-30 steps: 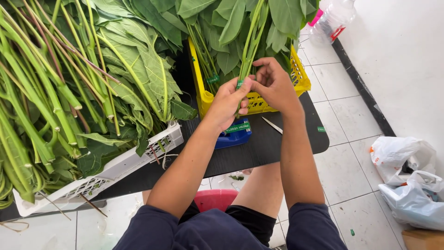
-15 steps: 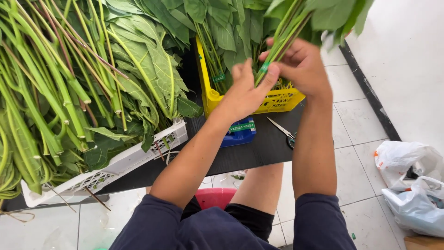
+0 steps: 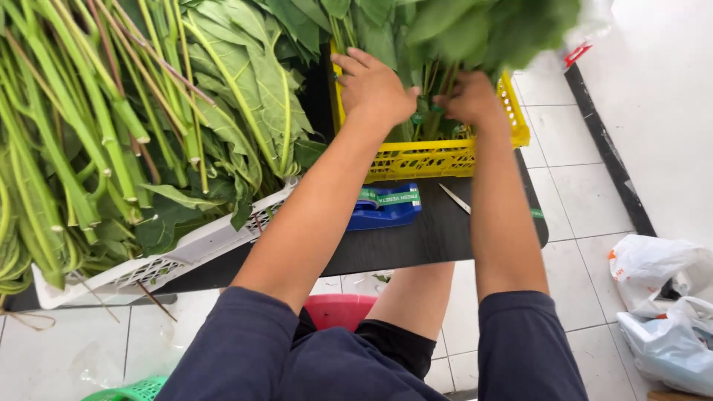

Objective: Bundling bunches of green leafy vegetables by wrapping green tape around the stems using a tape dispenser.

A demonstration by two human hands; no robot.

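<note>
My left hand and my right hand are both over the yellow crate, closed around the stems of a bundle of leafy greens that stands in it. The bundle's leaves spread above my hands and are partly blurred. A big pile of long-stemmed leafy greens lies in the white crate to my left. A blue tape dispenser with green tape sits on the black table in front of the yellow crate, and beside it lie scissors.
A red stool shows under the table between my legs. A green basket is at the lower left on the tiled floor. White plastic bags lie on the floor at the right, near a white wall.
Both hands have lowered the bundle of greens stem-first into the yellow crate. The camera view has tilted closer to the crates.
</note>
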